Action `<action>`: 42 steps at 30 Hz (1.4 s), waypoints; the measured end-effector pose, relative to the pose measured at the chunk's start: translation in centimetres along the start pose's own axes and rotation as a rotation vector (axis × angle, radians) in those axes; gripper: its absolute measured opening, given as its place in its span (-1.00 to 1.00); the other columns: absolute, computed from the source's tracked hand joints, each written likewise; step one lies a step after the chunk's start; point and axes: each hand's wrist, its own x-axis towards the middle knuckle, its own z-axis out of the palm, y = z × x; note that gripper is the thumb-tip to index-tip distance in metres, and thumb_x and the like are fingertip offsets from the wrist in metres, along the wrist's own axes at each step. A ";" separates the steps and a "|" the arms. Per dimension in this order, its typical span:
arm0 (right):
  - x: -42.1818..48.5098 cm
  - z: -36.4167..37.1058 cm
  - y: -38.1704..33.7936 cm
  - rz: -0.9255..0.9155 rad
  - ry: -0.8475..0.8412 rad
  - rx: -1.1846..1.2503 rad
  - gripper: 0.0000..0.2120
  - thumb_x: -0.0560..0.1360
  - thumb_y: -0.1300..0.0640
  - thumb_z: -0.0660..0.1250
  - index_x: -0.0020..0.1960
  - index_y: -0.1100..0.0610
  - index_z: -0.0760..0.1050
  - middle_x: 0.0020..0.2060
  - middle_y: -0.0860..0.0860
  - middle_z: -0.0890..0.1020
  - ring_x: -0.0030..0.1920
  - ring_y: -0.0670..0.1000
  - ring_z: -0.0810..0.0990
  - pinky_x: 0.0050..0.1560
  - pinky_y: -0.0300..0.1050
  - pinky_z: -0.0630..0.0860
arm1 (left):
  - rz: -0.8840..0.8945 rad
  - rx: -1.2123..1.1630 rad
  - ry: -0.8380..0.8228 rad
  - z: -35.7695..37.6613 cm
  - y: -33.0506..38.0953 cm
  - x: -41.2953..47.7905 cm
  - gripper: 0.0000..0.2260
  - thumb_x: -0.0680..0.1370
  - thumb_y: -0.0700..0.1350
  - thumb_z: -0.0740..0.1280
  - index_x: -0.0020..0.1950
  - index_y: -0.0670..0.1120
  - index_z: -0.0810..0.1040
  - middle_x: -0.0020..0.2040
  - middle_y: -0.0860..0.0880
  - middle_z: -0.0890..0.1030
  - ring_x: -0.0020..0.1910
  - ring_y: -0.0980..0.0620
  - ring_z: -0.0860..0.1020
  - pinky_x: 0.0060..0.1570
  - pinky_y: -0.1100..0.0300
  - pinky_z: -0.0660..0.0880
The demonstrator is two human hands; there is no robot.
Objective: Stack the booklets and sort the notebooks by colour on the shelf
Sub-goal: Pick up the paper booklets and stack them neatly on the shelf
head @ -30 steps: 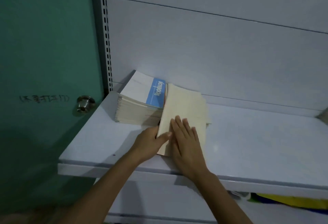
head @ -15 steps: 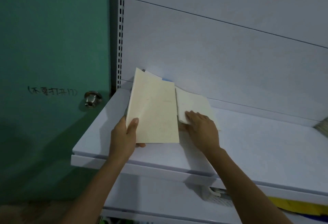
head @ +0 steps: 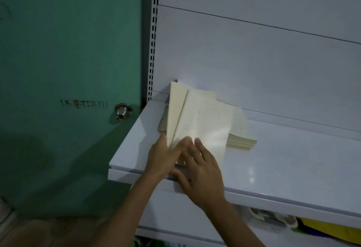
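— Where are the hands?
— Nearest the camera, both over the front lip of the white shelf [head: 293,168]; the left hand [head: 161,158] grips the front booklet [head: 205,123] at its lower left corner, thumb laid across the cover, the other fingers tucked behind and hidden; the right hand [head: 199,170] is flat with straight fingers, its fingertips [head: 197,142] at the booklet's lower edge; it is blurred, so whether they press the paper I cannot tell.
— How does that booklet look?
— Plain cream cover, no print, a few faint grey smudges near the middle, a bright patch of glare low down; it is held askew over the piles, its lower end toward the shelf's front lip; a rear booklet [head: 176,110] of the same cream shows just behind it at the left, fanned out at a slight angle; whether the left hand holds that one too I cannot tell.
— What lies beneath?
— A stack of cream booklets [head: 242,141] flat on the shelf, its page edges sticking out to the right; the grey edge of another pile [head: 162,123] peeks out at the left; all of it sits in the shelf's far left corner, close to the back panel [head: 254,61].
— And beyond?
— The slotted upright [head: 154,31]; left of it a green door [head: 68,51] with a metal knob [head: 122,111] and handwritten characters [head: 84,104].
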 end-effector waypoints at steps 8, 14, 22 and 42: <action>-0.5 -0.9 0.1 0.148 0.282 0.412 -0.77 0.55 0.19 0.29 0.16 0.18 0.59 0.25 0.10 0.55 0.34 0.03 0.46 0.34 0.02 0.41 | 0.083 -0.044 0.040 -0.1 0.1 -0.6 -0.79 0.57 0.01 0.29 0.16 -0.02 0.48 0.05 0.03 0.59 0.05 0.04 0.55 0.05 0.18 0.49; -3.5 -6.7 1.5 0.827 0.367 0.924 -0.36 0.39 -0.15 0.39 0.41 -0.02 0.34 0.36 -0.04 0.43 0.23 -0.04 0.45 0.16 -0.10 0.44 | 0.143 -0.192 0.063 0.6 0.7 -4.5 -0.87 0.50 0.15 0.29 -0.05 0.14 0.48 -0.13 0.15 0.60 -0.13 0.25 0.59 -0.21 0.36 0.53; -14.4 -14.7 8.8 0.852 0.241 1.342 -0.64 0.39 0.05 0.38 0.19 0.00 0.56 0.07 -0.01 0.68 0.01 0.03 0.67 -0.14 -0.03 0.63 | 0.182 -0.473 -0.295 10.8 3.7 -12.8 -0.69 0.46 0.02 0.33 0.20 0.11 0.46 0.04 0.19 0.64 0.05 0.23 0.59 -0.07 0.40 0.49; -46.9 -37.2 22.5 0.958 0.942 0.929 -0.63 0.43 0.05 0.33 0.23 -0.10 0.48 0.08 -0.08 0.66 0.01 -0.01 0.66 -0.16 -0.08 0.61 | 0.100 -0.480 -0.954 41.5 16.9 -36.1 -0.69 0.36 0.24 0.42 -0.01 0.10 0.63 -0.02 0.06 0.69 -0.02 0.07 0.65 -0.15 0.24 0.57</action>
